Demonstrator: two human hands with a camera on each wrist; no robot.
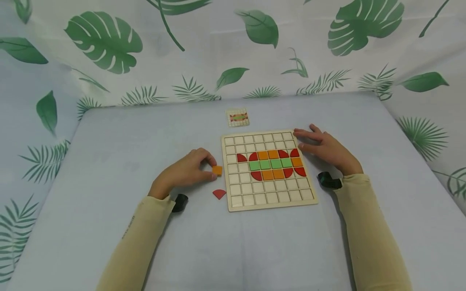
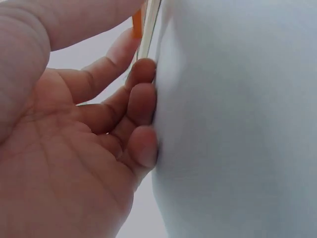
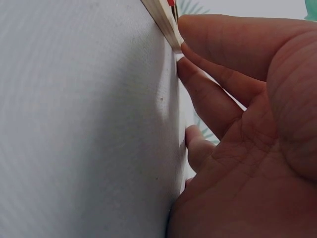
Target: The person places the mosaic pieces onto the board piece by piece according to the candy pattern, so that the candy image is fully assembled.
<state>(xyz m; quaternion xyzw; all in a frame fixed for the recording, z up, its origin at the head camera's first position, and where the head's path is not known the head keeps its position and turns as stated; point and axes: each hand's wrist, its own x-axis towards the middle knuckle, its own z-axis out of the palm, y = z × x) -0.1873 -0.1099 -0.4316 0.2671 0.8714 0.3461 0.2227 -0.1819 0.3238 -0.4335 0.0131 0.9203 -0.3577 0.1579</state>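
Observation:
In the head view my left hand (image 1: 187,169) pinches an orange square tile (image 1: 217,170) between thumb and index finger, close to the left edge of a wooden grid board (image 1: 238,205). The tile's orange edge (image 2: 137,24) also shows in the left wrist view, where the other fingers rest curled on the cloth. Red quarter-round, orange and green pieces fill several cells across the board's middle rows. At the board's upper right edge, my right hand (image 1: 329,151) touches the rim with fairly straight fingers. A loose red quarter-round piece (image 1: 219,194) lies below the left hand.
Behind the board lies a small pattern card (image 1: 238,117) showing a similar red, orange and green design. A pale cloth (image 1: 174,254) covers the table, and a leaf-printed backdrop (image 1: 196,48) rises behind it. Black devices (image 1: 180,203) sit at both wrists.

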